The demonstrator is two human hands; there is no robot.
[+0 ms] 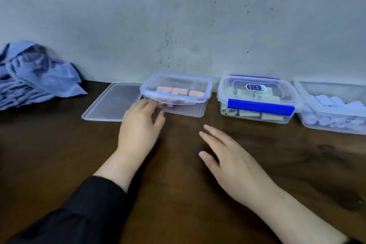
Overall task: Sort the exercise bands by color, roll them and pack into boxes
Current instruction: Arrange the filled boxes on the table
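Three clear plastic boxes stand along the wall. The middle-left box [200, 112] holds pink rolled bands [179, 91] and has no lid on it. The closed box [257, 105] with blue clips holds green rolls [249, 113]. At the right edge an open box [309, 121] holds light blue rolls [334, 103]. My left hand [140, 125] reaches to the pink box's front left corner, its fingers touching the wall. My right hand [227, 156] hovers flat over the table with straight fingers and holds nothing.
A loose clear lid [108, 105] lies flat on the dark wooden table [59, 154] left of the pink box. A heap of blue cloth or bags [33, 75] sits at the far left against the grey wall.
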